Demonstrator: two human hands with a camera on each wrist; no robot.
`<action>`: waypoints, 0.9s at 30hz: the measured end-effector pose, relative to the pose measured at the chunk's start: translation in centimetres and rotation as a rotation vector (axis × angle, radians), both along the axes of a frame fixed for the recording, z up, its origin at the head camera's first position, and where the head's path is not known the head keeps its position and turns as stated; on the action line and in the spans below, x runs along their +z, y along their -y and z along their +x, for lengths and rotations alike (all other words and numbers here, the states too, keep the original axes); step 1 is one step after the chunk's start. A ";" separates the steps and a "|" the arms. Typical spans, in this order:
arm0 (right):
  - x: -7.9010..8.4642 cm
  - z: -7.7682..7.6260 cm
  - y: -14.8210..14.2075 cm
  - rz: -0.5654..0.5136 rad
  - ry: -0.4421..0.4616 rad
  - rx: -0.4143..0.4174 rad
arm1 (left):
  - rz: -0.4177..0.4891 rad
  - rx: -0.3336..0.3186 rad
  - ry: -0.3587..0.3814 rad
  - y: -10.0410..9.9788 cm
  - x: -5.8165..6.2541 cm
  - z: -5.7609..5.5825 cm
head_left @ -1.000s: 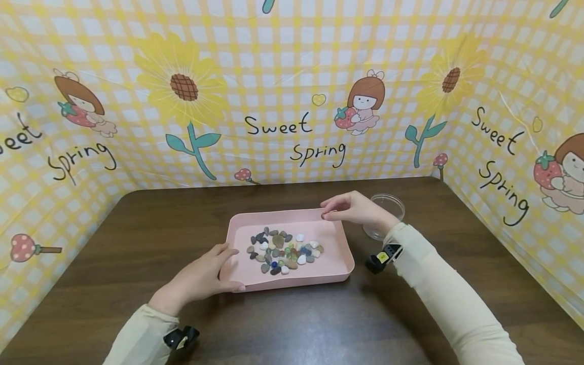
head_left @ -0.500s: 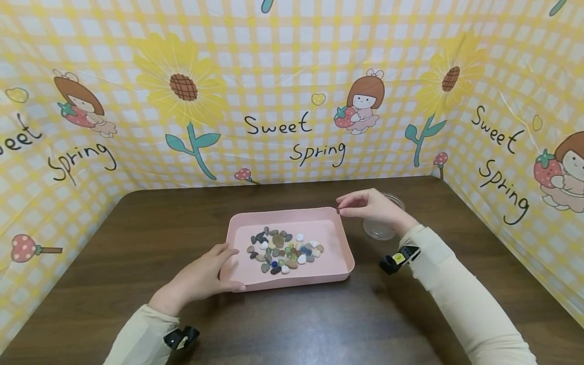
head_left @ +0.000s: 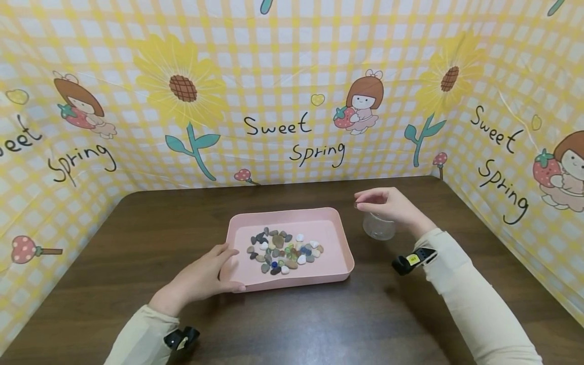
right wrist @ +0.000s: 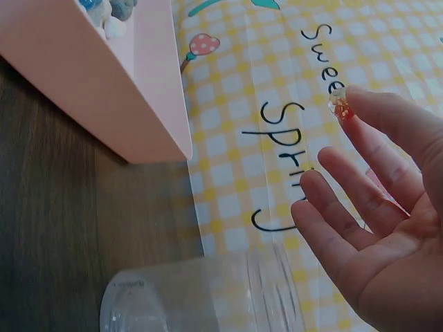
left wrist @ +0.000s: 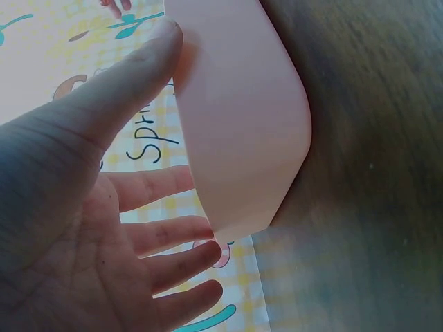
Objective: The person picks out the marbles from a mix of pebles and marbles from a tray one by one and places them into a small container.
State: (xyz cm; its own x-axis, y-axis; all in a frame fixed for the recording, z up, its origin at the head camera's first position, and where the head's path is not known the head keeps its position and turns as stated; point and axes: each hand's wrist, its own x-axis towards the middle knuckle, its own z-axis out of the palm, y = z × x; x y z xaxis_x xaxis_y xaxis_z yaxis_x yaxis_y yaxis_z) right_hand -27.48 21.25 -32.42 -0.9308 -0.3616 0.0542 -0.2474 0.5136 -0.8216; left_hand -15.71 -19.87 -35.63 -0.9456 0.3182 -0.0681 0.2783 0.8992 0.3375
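1. We have a clear-and-red bead (right wrist: 341, 105) pinched between thumb and index of our right hand (head_left: 393, 205); other fingers loosely extended.
2. Bead's in the air near the clear jar (head_left: 378, 229).
3. Left hand (head_left: 201, 271), fingers spread, touches the pink tray (head_left: 335, 256).
4. Stones (head_left: 278, 241) lie inside it.

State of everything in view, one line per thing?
Pink tray: upright, open-topped
Stones: loose, spread in the tray
Red-and-clear marble: pinched, off the table
Clear jar: upright, no contents visible
Left hand: touching the tray's left end
Right hand: raised, pinching the marble
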 end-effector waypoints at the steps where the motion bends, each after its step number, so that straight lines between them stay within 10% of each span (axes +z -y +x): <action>1: 0.0 0.0 -0.2 0.003 -0.007 -0.008 | 0.000 0.000 0.000 0.0 0.0 0.0; 27: -0.9 0.2 -4.0 -0.108 -0.108 -0.221 | 0.002 0.004 -0.006 0.1 -0.1 0.0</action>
